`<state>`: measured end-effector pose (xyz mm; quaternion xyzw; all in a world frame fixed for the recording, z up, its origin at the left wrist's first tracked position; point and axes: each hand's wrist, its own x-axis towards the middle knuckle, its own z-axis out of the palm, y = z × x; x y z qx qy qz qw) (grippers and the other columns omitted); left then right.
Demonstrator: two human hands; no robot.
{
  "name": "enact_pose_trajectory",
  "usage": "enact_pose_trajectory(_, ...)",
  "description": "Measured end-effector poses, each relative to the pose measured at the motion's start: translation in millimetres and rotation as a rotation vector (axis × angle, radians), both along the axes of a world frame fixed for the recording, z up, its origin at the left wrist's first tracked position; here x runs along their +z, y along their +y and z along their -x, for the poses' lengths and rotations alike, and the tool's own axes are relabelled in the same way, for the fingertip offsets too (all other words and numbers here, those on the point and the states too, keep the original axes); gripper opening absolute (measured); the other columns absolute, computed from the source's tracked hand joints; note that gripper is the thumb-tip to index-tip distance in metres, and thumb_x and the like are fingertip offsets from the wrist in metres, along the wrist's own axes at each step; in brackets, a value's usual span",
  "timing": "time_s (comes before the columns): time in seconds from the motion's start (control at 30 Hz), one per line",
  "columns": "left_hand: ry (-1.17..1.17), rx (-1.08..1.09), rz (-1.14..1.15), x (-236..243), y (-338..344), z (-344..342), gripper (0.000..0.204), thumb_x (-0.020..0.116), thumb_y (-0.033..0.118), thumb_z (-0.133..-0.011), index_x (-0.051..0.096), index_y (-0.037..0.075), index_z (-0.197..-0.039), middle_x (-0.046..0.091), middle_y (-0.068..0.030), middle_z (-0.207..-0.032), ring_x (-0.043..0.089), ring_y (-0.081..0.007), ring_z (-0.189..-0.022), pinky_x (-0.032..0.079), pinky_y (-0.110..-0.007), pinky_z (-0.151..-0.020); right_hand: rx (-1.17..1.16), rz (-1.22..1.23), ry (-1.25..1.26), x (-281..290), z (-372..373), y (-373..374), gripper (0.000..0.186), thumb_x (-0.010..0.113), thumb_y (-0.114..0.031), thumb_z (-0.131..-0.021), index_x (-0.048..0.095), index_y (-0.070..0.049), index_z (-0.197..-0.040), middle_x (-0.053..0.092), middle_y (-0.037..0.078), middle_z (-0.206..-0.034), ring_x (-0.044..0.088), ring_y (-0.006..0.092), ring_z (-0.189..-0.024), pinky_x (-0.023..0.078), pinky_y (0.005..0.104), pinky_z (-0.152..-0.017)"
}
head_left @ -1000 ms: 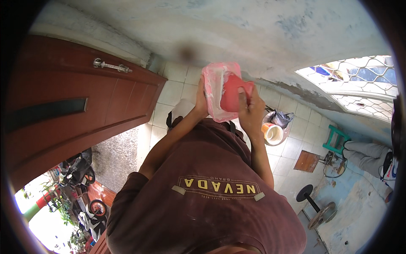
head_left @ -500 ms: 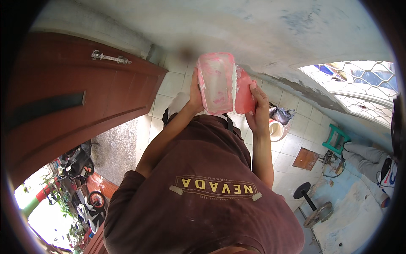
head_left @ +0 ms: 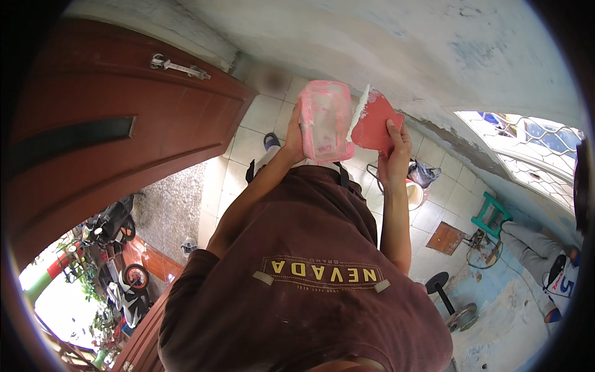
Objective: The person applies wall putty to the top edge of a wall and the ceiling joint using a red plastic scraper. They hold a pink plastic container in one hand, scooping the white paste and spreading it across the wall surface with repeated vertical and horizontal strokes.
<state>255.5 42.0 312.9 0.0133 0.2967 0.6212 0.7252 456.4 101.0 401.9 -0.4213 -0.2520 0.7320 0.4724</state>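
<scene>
My left hand [head_left: 293,139] grips a pink plastic container [head_left: 326,118] by its left side; pale paste is smeared inside it. My right hand [head_left: 396,149] holds a flat red spreader [head_left: 370,124] by its right side, with thumb and fingers closed on it. The spreader carries a ridge of white paste [head_left: 359,108] along its left edge and is held just right of the container, a small gap between them. Below my hands is the front of a dark maroon shirt, with my forearms either side.
A patchy plaster wall [head_left: 372,43] rises ahead, a barred window [head_left: 527,146] right. A brown door [head_left: 93,105] stands left, motorbikes [head_left: 127,279] beyond. On the tiled floor [head_left: 263,108] sit a bucket [head_left: 414,195], a dark bag [head_left: 424,173] and a green stool [head_left: 486,211], near another person's legs [head_left: 530,242].
The red spreader has come out of the pink container and moved right, apart from it. My right hand shifted right with it; my left hand still holds the container.
</scene>
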Motion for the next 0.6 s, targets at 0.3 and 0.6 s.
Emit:
enact_pose_trajectory(0.3, -0.076, 0.09, -0.016, 0, -27, 121, 0.071, 0.028, 0.064, -0.096, 0.035, 0.012, -0.144, 0.049, -0.0112, -0.137, 0.05, -0.0298, -0.125, 0.043, -0.049, -0.104, -0.073, 0.133, 0.092, -12, 92, 6, 0.025, 0.058, -0.015, -0.093, 0.055, -0.003, -0.116, 0.063, 0.006, -0.112, 0.062, 0.0142, -0.101, 0.052, 0.0289, -0.088)
enact_pose_trajectory(0.6, -0.003, 0.082, 0.168, -58, -75, 238, 0.079, 0.039, 0.069, -0.091, 0.031, 0.013, -0.146, 0.044, -0.0106, -0.141, 0.043, -0.0288, -0.13, 0.039, -0.05, -0.107, -0.076, 0.182, -0.016, -135, 201, 5, 0.025, 0.064, -0.011, -0.088, 0.054, -0.005, -0.11, 0.061, 0.006, -0.102, 0.061, 0.0133, -0.091, 0.052, 0.03, -0.079)
